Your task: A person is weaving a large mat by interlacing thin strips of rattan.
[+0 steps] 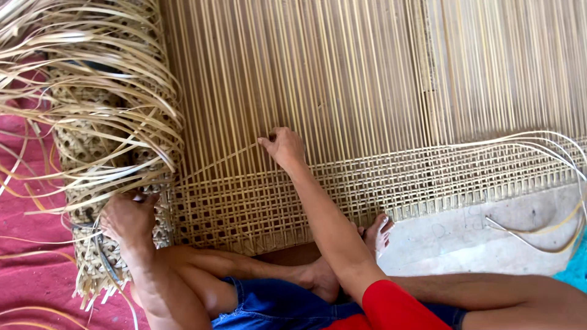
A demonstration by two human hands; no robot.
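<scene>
A wide cane mat (342, 73) lies flat before me. Its long parallel strands run away from me, and a woven lattice band (428, 177) crosses the near edge. My right hand (282, 145) rests on the strands just above the woven part. It pinches a thin cane strip (220, 160) that slants down-left across the mat. My left hand (128, 217) is closed on the left corner of the woven band, beside the rolled bundle. My crossed bare legs and one foot (377, 232) sit at the mat's near edge.
A rolled bundle of woven cane (92, 140) with several loose curling strips stands at the left on a red cloth (30, 275). Loose pale strands (544, 143) loop off the right side over a grey concrete floor (477, 235). A teal object (576, 269) shows at the lower right.
</scene>
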